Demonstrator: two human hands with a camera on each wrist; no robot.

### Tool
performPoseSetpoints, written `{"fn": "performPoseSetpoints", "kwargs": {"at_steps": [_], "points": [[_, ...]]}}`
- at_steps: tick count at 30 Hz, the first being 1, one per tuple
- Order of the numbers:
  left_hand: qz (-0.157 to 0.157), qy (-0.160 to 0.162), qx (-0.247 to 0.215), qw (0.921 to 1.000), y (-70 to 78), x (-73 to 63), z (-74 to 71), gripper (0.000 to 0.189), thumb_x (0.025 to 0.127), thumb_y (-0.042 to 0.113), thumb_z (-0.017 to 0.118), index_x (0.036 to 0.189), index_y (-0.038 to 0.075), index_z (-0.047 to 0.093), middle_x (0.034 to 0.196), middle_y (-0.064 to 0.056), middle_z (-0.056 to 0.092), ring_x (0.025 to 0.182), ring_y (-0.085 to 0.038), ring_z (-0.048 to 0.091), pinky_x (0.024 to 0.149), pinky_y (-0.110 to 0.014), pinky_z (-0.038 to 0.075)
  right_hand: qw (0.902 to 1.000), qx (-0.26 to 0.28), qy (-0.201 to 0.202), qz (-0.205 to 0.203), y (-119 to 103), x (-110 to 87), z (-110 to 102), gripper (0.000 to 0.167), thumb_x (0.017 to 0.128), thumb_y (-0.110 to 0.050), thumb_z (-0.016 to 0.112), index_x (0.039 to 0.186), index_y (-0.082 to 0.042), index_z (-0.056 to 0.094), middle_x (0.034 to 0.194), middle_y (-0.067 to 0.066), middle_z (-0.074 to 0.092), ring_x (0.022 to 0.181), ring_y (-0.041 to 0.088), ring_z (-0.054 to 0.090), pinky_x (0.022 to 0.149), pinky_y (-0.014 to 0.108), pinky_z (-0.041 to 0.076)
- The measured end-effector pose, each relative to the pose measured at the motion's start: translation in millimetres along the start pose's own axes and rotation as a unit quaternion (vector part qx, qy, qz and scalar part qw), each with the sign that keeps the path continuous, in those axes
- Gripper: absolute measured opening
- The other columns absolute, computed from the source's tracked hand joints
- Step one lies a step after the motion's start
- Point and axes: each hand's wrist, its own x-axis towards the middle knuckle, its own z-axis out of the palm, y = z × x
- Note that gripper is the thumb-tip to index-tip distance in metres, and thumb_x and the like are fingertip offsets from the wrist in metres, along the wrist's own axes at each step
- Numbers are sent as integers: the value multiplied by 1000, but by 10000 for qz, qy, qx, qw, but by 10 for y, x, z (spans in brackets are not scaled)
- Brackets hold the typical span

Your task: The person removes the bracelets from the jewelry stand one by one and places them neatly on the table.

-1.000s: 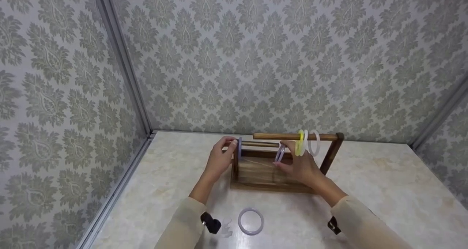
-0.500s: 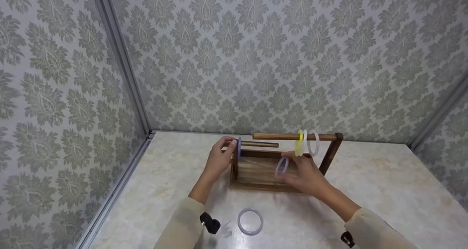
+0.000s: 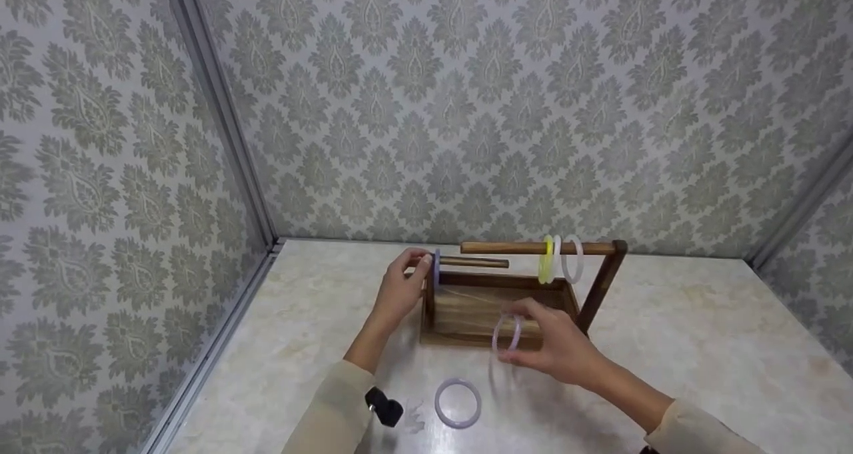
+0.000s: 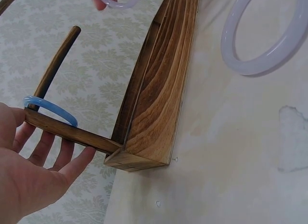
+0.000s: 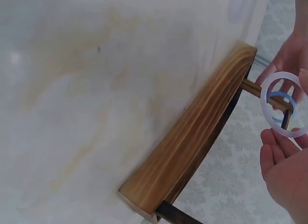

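Observation:
A wooden bangle rack [image 3: 466,311] with a tray base and two bars stands on the table. My left hand [image 3: 400,287] grips the top of its left post, thumb and fingers on either side. A blue bangle [image 4: 55,108] hangs on the lower bar [image 3: 476,263], against that post. In front of the tray, my right hand [image 3: 563,344] pinches a pale lilac bangle [image 5: 265,106] between thumb and fingers. Another lilac bangle [image 3: 438,404] lies flat on the table before the rack.
On the upper bar [image 3: 500,248] hang a yellow bangle [image 3: 546,261], a white bangle [image 3: 557,261] and a pale bangle [image 3: 580,262]. The right post [image 3: 602,287] leans beside the right forearm. Patterned walls [image 3: 453,107] border the table [image 3: 320,321] at the back and sides.
My right hand has drawn the lilac bangle away from the lower bar's free end, down and toward me over the tray's front edge. My left hand keeps its hold on the post.

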Motion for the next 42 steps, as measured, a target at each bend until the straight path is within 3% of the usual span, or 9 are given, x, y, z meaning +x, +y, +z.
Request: {"fn": "performPoseSetpoints", "kwargs": {"at_steps": [11, 21, 30, 42], "points": [[46, 32, -70, 10000, -1, 0, 5, 35, 112, 38, 56, 134, 12, 64, 130, -14, 62, 114, -29, 65, 94, -51, 61, 9997, 78, -208, -42, -40, -164, 113, 60, 82, -38, 94, 132, -30, 62, 125, -12, 70, 116, 12, 65, 97, 45, 57], [114, 0, 0, 9999, -5, 1, -17, 37, 112, 39, 54, 137, 12, 63, 131, -15, 61, 115, -30, 66, 93, -49, 61, 9970, 466, -584, 176, -55, -295, 214, 58, 85, -41, 91, 132, -22, 62, 128, -4, 72, 120, 27, 67, 103, 54, 54], [78, 19, 120, 9999, 0, 4, 16, 34, 113, 38, 53, 135, 14, 63, 131, -12, 62, 116, -27, 65, 93, -47, 62, 9964, 475, -680, 163, -12, -405, 308, 58, 85, -42, 91, 127, -14, 62, 130, -1, 72, 119, 24, 67, 102, 53, 54], [73, 42, 154, 9998, -10, -11, 3, 33, 112, 39, 54, 133, 16, 64, 130, -11, 63, 114, -27, 67, 91, -47, 62, 9963, 426, -747, 15, 83, -483, 366, 58, 86, -45, 89, 125, -12, 61, 128, 0, 71, 118, 19, 67, 102, 46, 56]]}}
